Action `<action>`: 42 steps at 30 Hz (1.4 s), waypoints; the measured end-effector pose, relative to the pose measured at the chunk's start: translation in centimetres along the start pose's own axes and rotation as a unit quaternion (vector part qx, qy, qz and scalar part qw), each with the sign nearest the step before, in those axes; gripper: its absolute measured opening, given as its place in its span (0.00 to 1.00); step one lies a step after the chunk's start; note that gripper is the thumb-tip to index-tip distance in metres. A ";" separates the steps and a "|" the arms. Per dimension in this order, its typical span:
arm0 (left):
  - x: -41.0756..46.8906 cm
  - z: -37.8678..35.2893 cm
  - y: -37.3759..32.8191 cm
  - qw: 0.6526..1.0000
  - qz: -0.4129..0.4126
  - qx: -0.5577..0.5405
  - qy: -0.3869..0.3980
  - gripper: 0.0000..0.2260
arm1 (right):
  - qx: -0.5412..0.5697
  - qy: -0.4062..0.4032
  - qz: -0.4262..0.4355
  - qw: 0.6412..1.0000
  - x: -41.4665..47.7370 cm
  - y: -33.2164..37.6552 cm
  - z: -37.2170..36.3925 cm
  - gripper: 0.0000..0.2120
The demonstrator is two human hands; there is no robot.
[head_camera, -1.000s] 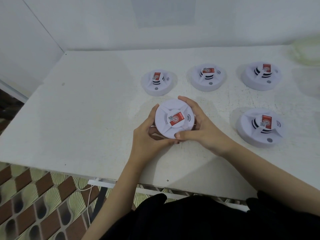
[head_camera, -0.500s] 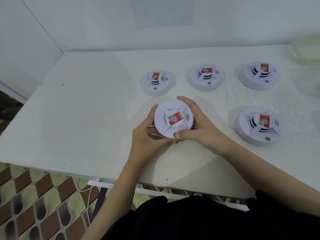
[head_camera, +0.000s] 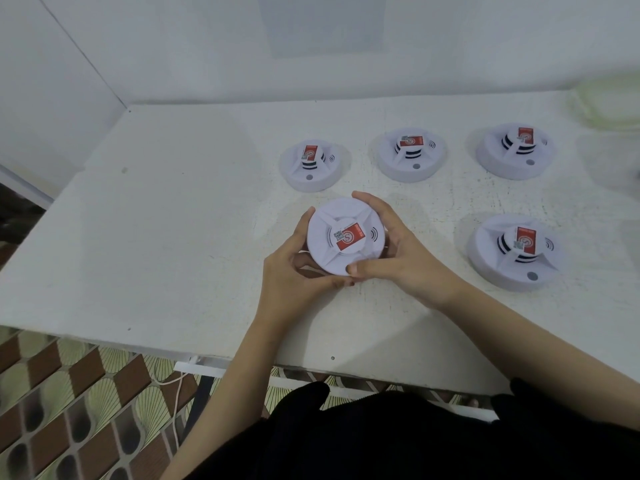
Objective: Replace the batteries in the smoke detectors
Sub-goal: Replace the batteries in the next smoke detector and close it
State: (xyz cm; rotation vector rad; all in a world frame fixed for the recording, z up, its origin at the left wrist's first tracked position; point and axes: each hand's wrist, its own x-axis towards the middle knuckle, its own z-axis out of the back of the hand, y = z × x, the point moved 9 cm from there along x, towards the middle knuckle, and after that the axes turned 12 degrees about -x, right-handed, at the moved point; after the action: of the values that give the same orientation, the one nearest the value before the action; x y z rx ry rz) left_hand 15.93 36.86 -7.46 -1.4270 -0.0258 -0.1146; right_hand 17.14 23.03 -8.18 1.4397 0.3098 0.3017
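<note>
A round white smoke detector (head_camera: pixel 341 233) with a red label on its raised centre is held just above the white table (head_camera: pixel 166 237), tilted toward me. My left hand (head_camera: pixel 294 271) grips its left and lower rim, thumb up the side. My right hand (head_camera: pixel 391 251) wraps its right rim, fingers over the top edge and thumb at the bottom. Its underside is hidden.
Several more white detectors lie face up on the table: three in a back row (head_camera: pixel 313 164) (head_camera: pixel 410 154) (head_camera: pixel 516 148) and one at the right (head_camera: pixel 516 251). A pale translucent container (head_camera: pixel 609 102) sits at the far right corner. The table's front edge is close to my body.
The held detector has turned slightly in my hands, its red label rotating a little. Both hands keep the same grip and place.
</note>
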 end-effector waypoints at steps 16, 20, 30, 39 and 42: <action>0.0 0.2 -0.1 1.000 0.004 -0.014 0.007 0.38 | 0.036 0.021 -0.020 0.999 -0.3 -0.1 -0.1 0.40; -0.2 0.1 -0.2 1.000 0.005 -0.013 0.011 0.38 | 0.002 -0.004 -0.004 1.000 -0.2 0.0 -0.1 0.41; 0.0 0.1 0.4 1.000 0.008 -0.007 0.010 0.40 | 0.024 0.000 -0.005 1.000 -0.3 0.3 -0.2 0.40; -0.1 0.2 0.6 1.000 0.013 -0.018 0.009 0.41 | 0.018 0.001 -0.003 1.000 -0.3 0.3 -0.2 0.40; -0.1 0.2 0.5 1.000 0.011 -0.017 0.010 0.41 | 0.018 0.002 -0.004 1.000 -0.3 0.2 -0.3 0.40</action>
State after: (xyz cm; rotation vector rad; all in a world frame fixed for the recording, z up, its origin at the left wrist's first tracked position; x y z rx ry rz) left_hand 15.86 37.18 -7.94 -1.4605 0.0083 -0.1126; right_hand 16.76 23.23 -7.96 1.4724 0.3245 0.2936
